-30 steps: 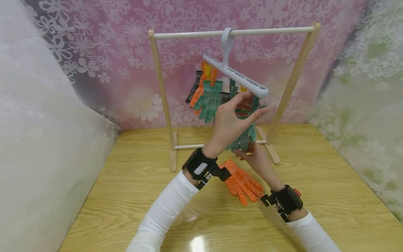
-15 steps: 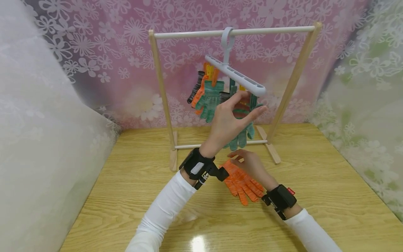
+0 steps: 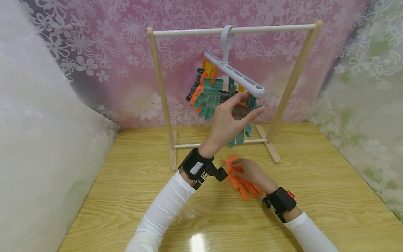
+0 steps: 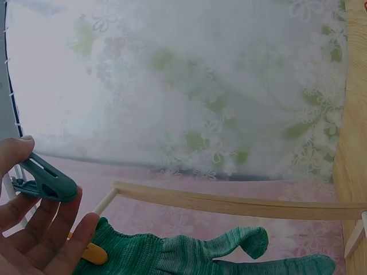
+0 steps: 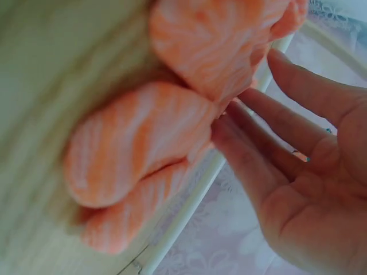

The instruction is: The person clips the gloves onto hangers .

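My left hand [image 3: 225, 120] is raised at the near end of a light grey hanger [image 3: 239, 75]. It pinches a green clothes peg [image 4: 49, 177] between thumb and fingers, as the left wrist view shows. Beyond that hand hangs a green knitted glove [image 4: 172, 252], partly hidden by it in the head view. My right hand [image 3: 252, 173] is low over an orange knitted glove [image 3: 234, 180] lying on the table. In the right wrist view its fairly straight fingers [image 5: 241, 152] touch the glove's edge, and the thumb stands apart from them.
The hanger hooks over the white bar [image 3: 270, 29] of a wooden rack [image 3: 158, 84]. At its far end, orange and yellow pegs [image 3: 214, 75] hold grey, orange and green gloves [image 3: 210, 98]. Flowered sheets surround the wooden table [image 3: 141, 210] at the back and sides.
My right hand has come down from the hanging green glove to the orange glove on the table, which has shifted and bunched slightly. The left hand stays at the peg, nearly still.
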{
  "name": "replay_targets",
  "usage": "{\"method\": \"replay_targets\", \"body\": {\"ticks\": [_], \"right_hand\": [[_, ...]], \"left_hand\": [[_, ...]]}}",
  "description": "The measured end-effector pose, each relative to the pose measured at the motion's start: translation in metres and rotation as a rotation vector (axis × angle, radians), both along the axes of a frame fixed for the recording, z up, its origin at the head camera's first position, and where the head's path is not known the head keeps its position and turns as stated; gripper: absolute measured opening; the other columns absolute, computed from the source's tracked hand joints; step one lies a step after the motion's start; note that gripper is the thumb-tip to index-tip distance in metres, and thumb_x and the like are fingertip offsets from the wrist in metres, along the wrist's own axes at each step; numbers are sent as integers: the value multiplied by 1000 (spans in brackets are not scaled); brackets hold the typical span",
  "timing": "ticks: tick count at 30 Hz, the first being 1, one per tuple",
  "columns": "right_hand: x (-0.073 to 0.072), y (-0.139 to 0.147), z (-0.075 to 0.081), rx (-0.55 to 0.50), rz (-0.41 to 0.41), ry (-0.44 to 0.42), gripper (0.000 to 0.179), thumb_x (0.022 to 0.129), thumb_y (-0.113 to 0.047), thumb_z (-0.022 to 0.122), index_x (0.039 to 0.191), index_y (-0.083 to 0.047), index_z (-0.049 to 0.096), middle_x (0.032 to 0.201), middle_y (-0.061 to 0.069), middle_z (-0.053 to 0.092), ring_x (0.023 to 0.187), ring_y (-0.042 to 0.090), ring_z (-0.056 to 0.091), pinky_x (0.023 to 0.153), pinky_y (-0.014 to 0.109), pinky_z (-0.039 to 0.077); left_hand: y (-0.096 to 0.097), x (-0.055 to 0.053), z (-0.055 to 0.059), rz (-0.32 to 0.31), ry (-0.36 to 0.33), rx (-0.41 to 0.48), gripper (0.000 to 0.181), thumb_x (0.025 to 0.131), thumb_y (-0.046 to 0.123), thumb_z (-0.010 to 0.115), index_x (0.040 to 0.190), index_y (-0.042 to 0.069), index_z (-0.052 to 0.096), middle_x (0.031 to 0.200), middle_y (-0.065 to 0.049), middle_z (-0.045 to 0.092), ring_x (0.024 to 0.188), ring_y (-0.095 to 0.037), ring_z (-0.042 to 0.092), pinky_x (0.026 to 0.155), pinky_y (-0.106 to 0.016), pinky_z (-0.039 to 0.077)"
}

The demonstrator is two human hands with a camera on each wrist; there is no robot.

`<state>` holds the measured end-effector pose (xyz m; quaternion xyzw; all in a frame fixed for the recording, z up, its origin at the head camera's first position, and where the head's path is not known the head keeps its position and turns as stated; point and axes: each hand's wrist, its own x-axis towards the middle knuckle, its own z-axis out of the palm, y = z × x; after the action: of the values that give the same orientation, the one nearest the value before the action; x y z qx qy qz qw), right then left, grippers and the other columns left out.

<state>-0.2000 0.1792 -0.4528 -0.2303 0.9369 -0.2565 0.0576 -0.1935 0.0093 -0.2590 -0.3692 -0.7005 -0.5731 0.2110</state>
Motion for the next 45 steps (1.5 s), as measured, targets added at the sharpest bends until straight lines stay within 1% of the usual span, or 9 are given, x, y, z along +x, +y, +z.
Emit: {"method": "replay_targets", "body": {"ticks": [4, 9, 16, 19, 25, 28, 31, 36, 45], "right_hand": [[-4, 10, 4, 29, -29, -35, 38, 96, -10, 70, 131, 3, 64, 133, 24, 62, 121, 45, 59, 100, 55, 50], [-12, 23, 9, 90, -60, -27, 39, 97, -8, 68, 133, 5, 62, 136, 26, 59, 122, 46, 57, 100, 57, 50], [-19, 32, 10, 146, -15, -16, 39, 97, -9, 68, 133, 6, 63, 139, 27, 54, 122, 48, 55, 97, 57, 51], [-23, 32, 9, 112, -27, -41, 38, 97, -10, 68, 131, 6, 64, 136, 27, 57, 122, 47, 56, 97, 57, 51], [-46, 32, 19, -37, -128, -80, 34, 100, -15, 66, 128, 4, 67, 124, 26, 67, 108, 44, 65, 88, 53, 57], [-56, 34, 25, -25, -197, -52, 36, 100, -15, 66, 131, 4, 64, 127, 28, 65, 106, 44, 66, 85, 53, 57], [-62, 36, 28, 57, -244, -55, 42, 100, -18, 67, 134, 5, 61, 131, 30, 61, 108, 45, 63, 87, 55, 55], [-68, 40, 23, 84, -295, -120, 47, 96, -20, 72, 132, 8, 59, 122, 30, 64, 106, 44, 63, 85, 54, 54], [-77, 42, 9, 123, -312, -134, 34, 91, -16, 78, 113, 4, 61, 107, 22, 64, 94, 37, 63, 80, 48, 53]], "left_hand": [[0, -1, -1, -6, 7, -6, 41, 91, 10, 78, 127, -1, 62, 116, -16, 67, 91, -16, 73, 82, -18, 58], [-1, -4, 0, -11, 14, -7, 41, 90, 11, 78, 127, 0, 63, 116, -16, 68, 91, -15, 73, 82, -18, 58], [-2, -6, -2, -14, 15, -15, 39, 90, 9, 78, 125, -1, 63, 116, -16, 68, 92, -16, 73, 83, -19, 58], [-2, -7, -3, -14, 25, -21, 38, 91, 9, 78, 125, -1, 64, 115, -16, 68, 92, -17, 73, 82, -19, 58], [-4, -9, -5, -10, 42, -19, 35, 90, 10, 78, 122, 0, 65, 113, -15, 70, 90, -17, 74, 81, -18, 58], [-5, -8, -5, -6, 36, -28, 36, 91, 10, 78, 123, -1, 65, 113, -15, 70, 90, -18, 74, 81, -18, 58], [-6, -8, -5, -10, 31, -36, 35, 91, 10, 77, 122, -1, 65, 112, -15, 70, 90, -19, 74, 81, -19, 58], [-6, -9, -6, -18, 22, -48, 34, 91, 11, 78, 121, 0, 66, 112, -14, 70, 90, -16, 73, 82, -18, 58], [-4, -9, -11, -30, 18, -53, 33, 91, 10, 78, 121, 1, 66, 111, -13, 71, 90, -15, 73, 82, -18, 58]]}}
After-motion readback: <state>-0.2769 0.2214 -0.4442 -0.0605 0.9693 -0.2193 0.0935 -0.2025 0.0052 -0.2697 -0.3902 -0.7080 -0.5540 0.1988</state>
